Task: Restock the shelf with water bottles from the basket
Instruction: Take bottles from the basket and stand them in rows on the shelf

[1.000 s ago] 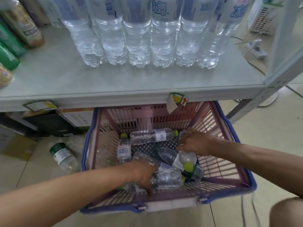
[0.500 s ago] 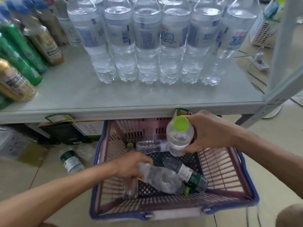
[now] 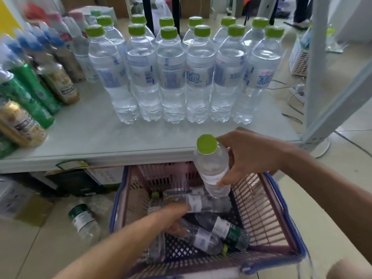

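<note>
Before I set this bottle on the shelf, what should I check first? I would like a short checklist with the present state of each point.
1. Right hand grips the held bottle round its body: ok.
2. Green cap on, pointing up: ok.
3. Bare space on the shelf in front of the standing water bottles: ok.
4. Held bottle over the shelf: not ok, it hangs over the basket, in front of the shelf's edge.
5. Left hand has a firm grip on the second bottle in the basket: cannot tell, the picture is blurred there.
</note>
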